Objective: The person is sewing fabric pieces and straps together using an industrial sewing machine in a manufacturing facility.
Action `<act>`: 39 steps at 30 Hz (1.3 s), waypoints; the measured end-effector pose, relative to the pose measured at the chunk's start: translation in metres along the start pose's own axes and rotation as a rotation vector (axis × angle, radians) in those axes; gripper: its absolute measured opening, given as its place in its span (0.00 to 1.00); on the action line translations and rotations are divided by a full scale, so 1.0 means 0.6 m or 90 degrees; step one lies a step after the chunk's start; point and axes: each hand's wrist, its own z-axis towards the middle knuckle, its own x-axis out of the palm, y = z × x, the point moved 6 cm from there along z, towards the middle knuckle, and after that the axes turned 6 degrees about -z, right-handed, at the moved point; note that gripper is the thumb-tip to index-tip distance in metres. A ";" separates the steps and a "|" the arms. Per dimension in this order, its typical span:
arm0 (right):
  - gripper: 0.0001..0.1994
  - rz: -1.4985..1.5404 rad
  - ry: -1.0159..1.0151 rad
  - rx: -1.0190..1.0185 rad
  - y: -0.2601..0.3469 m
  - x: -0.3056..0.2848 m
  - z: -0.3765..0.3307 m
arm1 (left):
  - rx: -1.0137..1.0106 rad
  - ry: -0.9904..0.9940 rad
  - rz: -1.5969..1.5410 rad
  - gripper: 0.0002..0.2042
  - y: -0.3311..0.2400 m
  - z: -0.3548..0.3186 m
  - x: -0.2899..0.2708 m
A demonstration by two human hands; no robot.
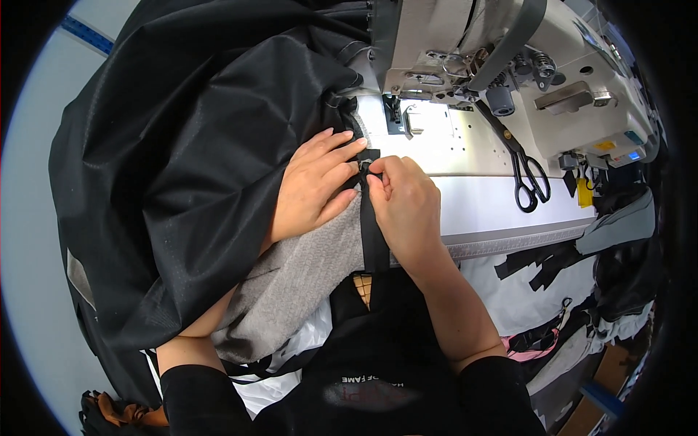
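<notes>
Our fingers (376,176) pinch the black strap (374,232) on the grey fabric (305,269), near the sewing machine (509,65); our right hand (407,203) grips it; our left hand (316,185) presses flat, fingers together; black cloth (182,167) lies left, scissors (525,167) right.

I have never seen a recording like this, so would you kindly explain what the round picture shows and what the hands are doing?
It is one wide fisheye view from a camera on the person's head, looking down, so straight edges bend. Both forearms enter from below. The left hand lies flat on grey knitted fabric beside a big sheet of black fabric. The right hand pinches a black strap at its top end. Ahead stands an industrial sewing machine, with black scissors lying on its white bed.
</notes>
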 end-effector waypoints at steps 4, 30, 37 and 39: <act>0.04 -0.065 -0.021 -0.039 0.004 -0.003 -0.008 | 0.002 0.000 -0.001 0.14 0.002 -0.001 0.002; 0.12 -0.171 -0.062 -0.073 -0.006 -0.016 -0.004 | 0.016 0.068 -0.045 0.23 0.024 0.019 0.009; 0.09 -0.208 -0.069 -0.039 -0.033 -0.026 0.033 | 0.037 0.039 -0.049 0.22 0.049 0.065 0.023; 0.08 -0.221 -0.071 -0.035 -0.036 -0.024 0.044 | 0.038 0.038 -0.039 0.22 0.058 0.074 0.023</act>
